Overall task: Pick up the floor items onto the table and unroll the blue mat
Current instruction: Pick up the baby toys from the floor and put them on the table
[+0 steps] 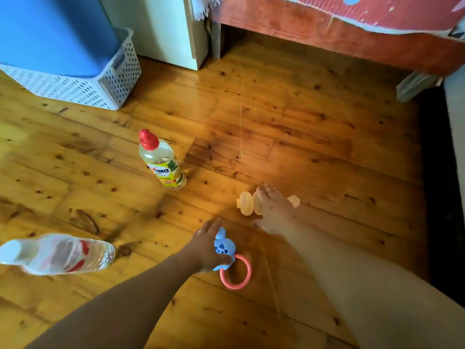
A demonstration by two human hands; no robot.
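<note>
**When Both Hands Lift at Once: Slip and Knock-Over Risks**

Because the left hand (208,245) grips the blue animal toy (224,244) by its body only, fingers curled over it and thumb beneath, the pink ring (235,272) juts free at its end. The ring may swing or catch on the floor (314,137) during the lift.

The right hand (273,210) lies over the waist of the yellow translucent toy (245,204). Motion blur hides whether its fingers have closed, so the grip cannot be confirmed. A lift begun on a partial hold would likely drop this smooth toy, which may roll towards the bed (327,36).

The detergent bottle (161,162) stands upright near the left arm; a sweeping forearm could topple it. The clear water bottle (59,253) lies on its side further left and could roll if nudged.

The blue mat (50,31) stands rolled in the white basket (120,71), well apart from both hands. The counter is out of view, so the carry route cannot be assessed.
</note>
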